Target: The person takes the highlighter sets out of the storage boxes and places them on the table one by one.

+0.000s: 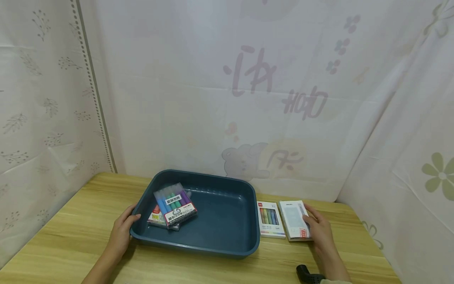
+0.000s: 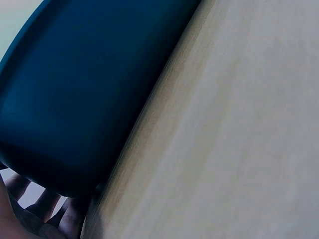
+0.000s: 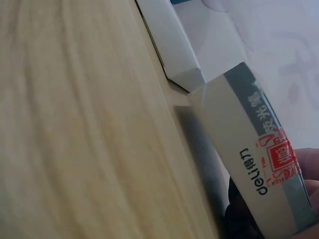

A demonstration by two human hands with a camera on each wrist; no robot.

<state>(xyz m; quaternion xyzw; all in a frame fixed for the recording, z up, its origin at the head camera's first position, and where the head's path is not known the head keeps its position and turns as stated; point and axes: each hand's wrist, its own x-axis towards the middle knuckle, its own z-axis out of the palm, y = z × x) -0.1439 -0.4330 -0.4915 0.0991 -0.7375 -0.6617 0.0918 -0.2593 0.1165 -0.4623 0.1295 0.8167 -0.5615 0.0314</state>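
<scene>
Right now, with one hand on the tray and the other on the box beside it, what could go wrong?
1. The right hand grips only the outer edge of the pale box, so it may tip or slide out when lifted.
2. That box lies close against the rainbow pen box, which could get nudged.
3. The marker pack rests tilted on another pack in the tray; if the left hand shifts the tray, it may slide off.

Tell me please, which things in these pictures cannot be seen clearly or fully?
- Head view: the small print on the marker packs in the tray is too small to read.
- Head view: the lower pack is mostly covered by the top one.
- Left wrist view: the tray's wall hides most of the left hand; frame edge cuts the rest.
- Right wrist view: the white box is cut off by the edge; its far end is blurred.
</scene>
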